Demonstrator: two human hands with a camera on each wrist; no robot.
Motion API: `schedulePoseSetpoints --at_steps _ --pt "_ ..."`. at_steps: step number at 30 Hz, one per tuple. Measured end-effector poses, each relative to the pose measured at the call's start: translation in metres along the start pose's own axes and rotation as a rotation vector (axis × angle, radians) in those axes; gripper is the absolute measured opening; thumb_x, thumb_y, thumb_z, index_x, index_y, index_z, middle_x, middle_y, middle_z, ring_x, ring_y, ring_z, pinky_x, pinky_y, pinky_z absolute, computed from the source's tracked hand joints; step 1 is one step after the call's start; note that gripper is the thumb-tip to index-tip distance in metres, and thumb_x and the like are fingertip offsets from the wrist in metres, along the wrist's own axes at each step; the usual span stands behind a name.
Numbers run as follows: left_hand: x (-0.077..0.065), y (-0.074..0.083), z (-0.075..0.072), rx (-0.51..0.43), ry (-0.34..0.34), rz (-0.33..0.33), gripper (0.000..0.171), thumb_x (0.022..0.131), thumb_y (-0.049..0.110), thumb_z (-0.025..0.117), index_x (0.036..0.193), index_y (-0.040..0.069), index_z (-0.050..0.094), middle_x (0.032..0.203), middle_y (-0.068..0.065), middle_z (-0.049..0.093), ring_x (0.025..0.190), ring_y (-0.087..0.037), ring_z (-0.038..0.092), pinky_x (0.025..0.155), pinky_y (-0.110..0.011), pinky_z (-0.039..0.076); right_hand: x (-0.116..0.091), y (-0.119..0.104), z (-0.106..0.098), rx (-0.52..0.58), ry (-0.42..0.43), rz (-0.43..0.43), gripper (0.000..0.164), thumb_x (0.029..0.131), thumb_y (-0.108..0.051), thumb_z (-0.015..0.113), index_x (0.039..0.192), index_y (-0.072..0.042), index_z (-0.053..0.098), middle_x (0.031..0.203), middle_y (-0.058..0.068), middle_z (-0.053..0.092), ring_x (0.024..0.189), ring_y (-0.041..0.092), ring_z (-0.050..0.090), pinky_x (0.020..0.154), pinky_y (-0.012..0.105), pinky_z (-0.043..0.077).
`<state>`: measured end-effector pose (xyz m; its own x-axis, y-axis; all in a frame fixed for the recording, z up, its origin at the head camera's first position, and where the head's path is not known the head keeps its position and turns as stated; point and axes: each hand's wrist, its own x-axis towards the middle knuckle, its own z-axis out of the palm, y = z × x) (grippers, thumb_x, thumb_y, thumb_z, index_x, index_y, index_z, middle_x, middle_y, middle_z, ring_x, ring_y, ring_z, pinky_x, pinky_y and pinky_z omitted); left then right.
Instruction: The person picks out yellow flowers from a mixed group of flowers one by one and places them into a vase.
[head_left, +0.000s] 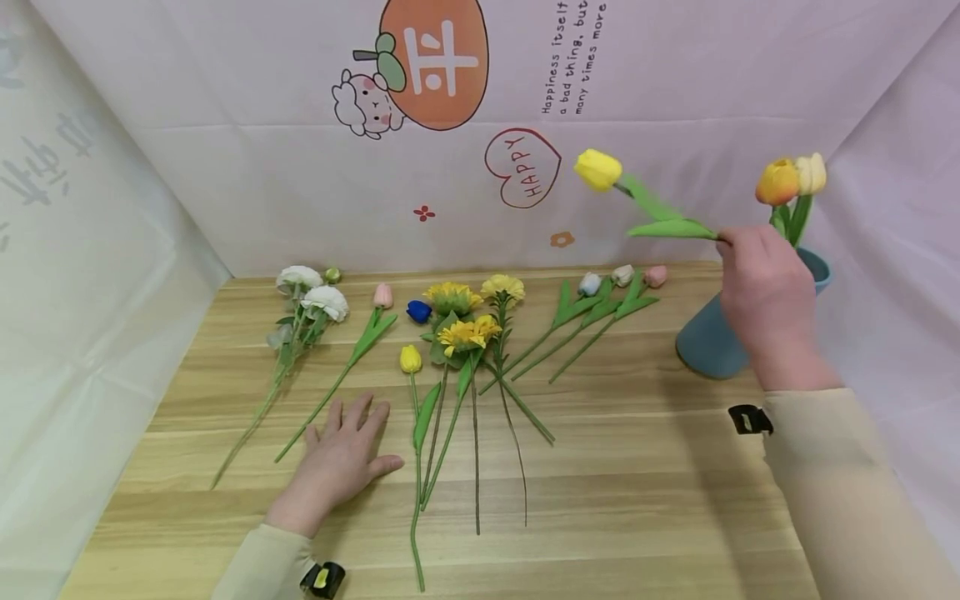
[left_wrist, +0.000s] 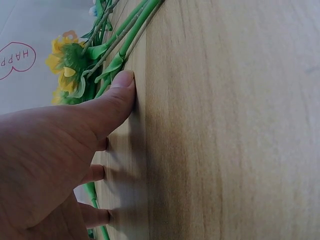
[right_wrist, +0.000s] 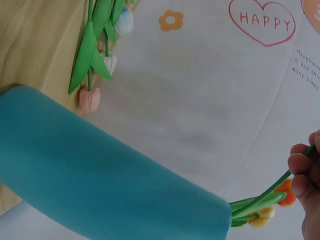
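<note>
The right hand (head_left: 757, 287) is raised in front of the blue vase (head_left: 708, 337), fingers pinched round the green stem of a yellow tulip (head_left: 598, 169). The tulip leans up and to the left of the vase, its bloom in the air against the backdrop (head_left: 262, 167), well above the counter (head_left: 637, 483). In the right wrist view the fingertips (right_wrist: 300, 172) close on the stem just beside the mouth of the vase (right_wrist: 110, 185), and the stem runs down into that mouth. An orange tulip (head_left: 776, 182) and a cream tulip (head_left: 812, 172) stand upright in the vase.

The left hand (head_left: 341, 462) lies flat on the counter, far to the left of the vase, fingers straight and spread, holding nothing. In the left wrist view its thumb (left_wrist: 112, 102) presses on the wood just beside green stems.

More flowers lie on the counter to the left of the vase: three pale tulips (head_left: 622, 279) nearest it, then sunflowers (head_left: 468, 329), a small yellow tulip (head_left: 410, 359) whose stem passes just beside the left hand, a blue bud (head_left: 418, 311), a pink tulip (head_left: 383, 295) and, farthest away, white roses (head_left: 311, 292).
</note>
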<state>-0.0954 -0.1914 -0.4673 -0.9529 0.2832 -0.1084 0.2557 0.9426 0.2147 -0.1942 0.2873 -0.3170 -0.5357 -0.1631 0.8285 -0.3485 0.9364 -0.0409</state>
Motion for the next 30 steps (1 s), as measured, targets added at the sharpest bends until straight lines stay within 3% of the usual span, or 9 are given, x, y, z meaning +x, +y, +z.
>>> schedulePoseSetpoints --at_steps 6,16,30 --pt "-0.001 0.0 0.001 0.004 0.007 0.003 0.081 0.086 0.057 0.062 0.149 0.015 0.035 0.154 -0.018 0.025 0.133 -0.057 0.017 0.09 -0.083 0.022 -0.003 0.015 -0.003 0.014 -0.018 0.15 0.02 0.1 -0.007 0.052 0.104 0.01 0.061 0.093 0.031 0.061 0.086 0.048 0.055 0.071 0.065 0.046" --pt "0.0 -0.001 0.002 -0.004 0.005 -0.001 0.08 0.086 0.057 0.063 0.149 0.015 0.035 0.154 -0.018 0.025 0.133 -0.057 0.017 0.091 -0.083 0.022 -0.01 0.028 -0.008 -0.012 -0.002 0.274 0.028 0.101 -0.014 0.049 0.104 0.011 0.062 0.095 0.032 0.062 0.088 0.05 0.052 0.077 0.065 0.042" --pt "0.0 -0.001 0.004 0.001 0.001 -0.001 0.081 0.086 0.058 0.062 0.149 0.015 0.034 0.155 -0.018 0.024 0.134 -0.056 0.016 0.091 -0.083 0.022 -0.027 0.041 -0.009 -0.01 0.148 0.273 0.026 0.092 -0.004 0.052 0.088 0.018 0.064 0.083 0.031 0.048 0.08 0.052 0.039 0.078 0.063 0.03"
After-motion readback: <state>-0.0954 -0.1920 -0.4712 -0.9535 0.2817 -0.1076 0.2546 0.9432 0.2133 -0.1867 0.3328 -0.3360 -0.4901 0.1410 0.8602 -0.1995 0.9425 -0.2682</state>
